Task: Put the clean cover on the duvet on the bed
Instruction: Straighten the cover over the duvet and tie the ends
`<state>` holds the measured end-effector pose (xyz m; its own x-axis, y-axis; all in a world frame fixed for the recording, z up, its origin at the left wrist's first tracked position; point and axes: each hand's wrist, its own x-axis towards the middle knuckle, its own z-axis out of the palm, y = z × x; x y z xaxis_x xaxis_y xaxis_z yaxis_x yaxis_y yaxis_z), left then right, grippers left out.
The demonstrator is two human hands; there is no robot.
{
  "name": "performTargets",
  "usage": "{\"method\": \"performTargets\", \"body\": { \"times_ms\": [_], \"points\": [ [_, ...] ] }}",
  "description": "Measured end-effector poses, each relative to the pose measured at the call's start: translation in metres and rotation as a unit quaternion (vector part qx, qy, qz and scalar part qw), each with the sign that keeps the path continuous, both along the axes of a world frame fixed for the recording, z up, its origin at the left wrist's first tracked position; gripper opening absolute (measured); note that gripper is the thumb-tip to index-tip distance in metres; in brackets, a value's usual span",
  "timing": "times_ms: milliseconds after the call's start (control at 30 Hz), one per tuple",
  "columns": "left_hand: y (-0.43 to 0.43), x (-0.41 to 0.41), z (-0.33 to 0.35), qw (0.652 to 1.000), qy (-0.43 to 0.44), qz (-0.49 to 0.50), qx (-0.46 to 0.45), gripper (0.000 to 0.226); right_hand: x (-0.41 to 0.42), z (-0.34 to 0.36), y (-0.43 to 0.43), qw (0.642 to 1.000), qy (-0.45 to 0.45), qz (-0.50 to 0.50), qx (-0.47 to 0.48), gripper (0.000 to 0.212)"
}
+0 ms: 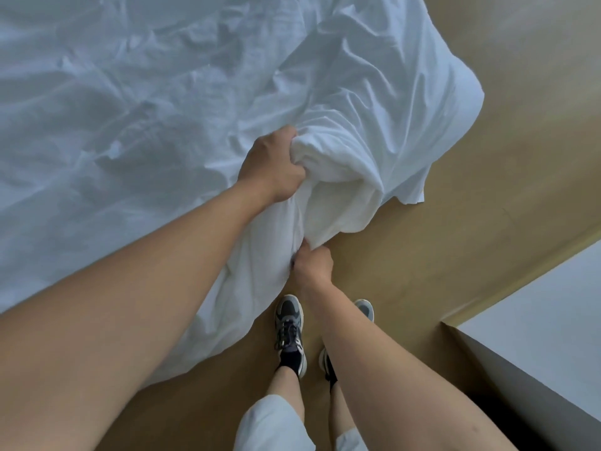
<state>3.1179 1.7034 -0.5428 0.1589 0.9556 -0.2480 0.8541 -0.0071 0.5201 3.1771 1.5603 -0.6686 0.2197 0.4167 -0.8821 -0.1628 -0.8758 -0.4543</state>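
A white duvet cover lies rumpled over the bed and hangs off its near corner toward the floor. A thick white roll of the duvet bulges out at that corner, wrapped in the cover. My left hand grips the bunched fabric at the top of this roll. My right hand pinches the cover's lower edge just below the roll, close to the floor. I cannot tell where the cover's opening lies.
Tan floor runs along the bed's right side. A white-topped piece of furniture with a grey side stands at the lower right. My feet in grey sneakers stand beside the hanging fabric.
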Motion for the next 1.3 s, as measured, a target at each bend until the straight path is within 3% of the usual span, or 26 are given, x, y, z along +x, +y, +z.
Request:
{"method": "performTargets", "body": {
  "times_ms": [200,367,433,500,533,567,633,700,767,833,933,1000,1067,1167,1233,1300],
  "points": [
    [-0.010,-0.004,0.006,0.999,0.036,0.018,-0.018,0.018,0.009,0.001,-0.020,0.998,-0.034,0.055,0.001,0.043],
    [-0.039,0.009,-0.006,0.997,0.052,-0.035,-0.049,0.040,0.016,-0.002,-0.032,0.987,-0.107,0.122,0.001,0.014],
    [-0.062,0.013,-0.010,0.985,0.051,-0.110,-0.123,0.051,-0.006,0.000,-0.049,0.952,-0.078,0.296,0.009,0.012],
    [-0.089,0.011,-0.012,0.967,0.053,-0.179,-0.176,0.060,-0.030,0.008,-0.068,0.867,-0.018,0.498,0.021,0.020],
    [-0.103,0.006,-0.012,0.959,0.050,-0.204,-0.191,0.063,-0.038,0.010,-0.074,0.839,0.003,0.543,0.033,0.029],
    [-0.116,0.000,-0.011,0.952,0.033,-0.223,-0.206,0.063,-0.044,0.013,-0.075,0.842,0.016,0.538,0.040,0.034],
    [-0.139,-0.020,-0.009,0.949,-0.029,-0.225,-0.221,0.058,-0.055,0.015,-0.071,0.885,-0.002,0.462,0.061,0.032],
    [-0.152,-0.060,-0.005,0.972,-0.072,-0.146,-0.172,0.048,-0.076,0.020,-0.070,0.919,-0.019,0.385,0.084,0.029],
    [-0.158,-0.124,-0.007,0.995,-0.033,-0.024,-0.093,0.036,-0.111,0.027,-0.071,0.958,-0.004,0.270,0.095,0.025],
    [-0.171,-0.202,-0.012,0.994,0.060,0.051,-0.071,0.037,-0.146,0.035,-0.073,0.984,0.025,0.155,0.087,0.020],
    [-0.212,-0.311,-0.026,0.969,0.130,0.048,-0.204,0.069,-0.185,0.045,-0.080,0.993,0.035,0.055,0.103,0.030],
    [-0.252,-0.367,-0.040,0.950,0.210,0.013,-0.230,0.083,-0.207,0.052,-0.096,0.982,-0.080,0.026,0.168,0.039],
    [-0.285,-0.408,-0.055,0.948,0.264,0.025,-0.175,0.064,-0.237,0.059,-0.113,0.960,-0.145,0.061,0.231,0.031],
    [-0.308,-0.442,-0.068,0.969,0.227,0.058,-0.078,0.020,-0.304,0.062,-0.129,0.961,-0.011,0.213,0.175,0.048],
    [-0.321,-0.447,-0.067,0.984,0.161,0.048,-0.053,0.011,-0.344,0.060,-0.129,0.979,0.032,0.178,0.090,0.056],
    [-0.339,-0.450,-0.063,0.993,0.115,0.013,-0.026,0.006,-0.373,0.056,-0.129,0.993,0.015,0.095,0.074,0.040]
  ]
}}
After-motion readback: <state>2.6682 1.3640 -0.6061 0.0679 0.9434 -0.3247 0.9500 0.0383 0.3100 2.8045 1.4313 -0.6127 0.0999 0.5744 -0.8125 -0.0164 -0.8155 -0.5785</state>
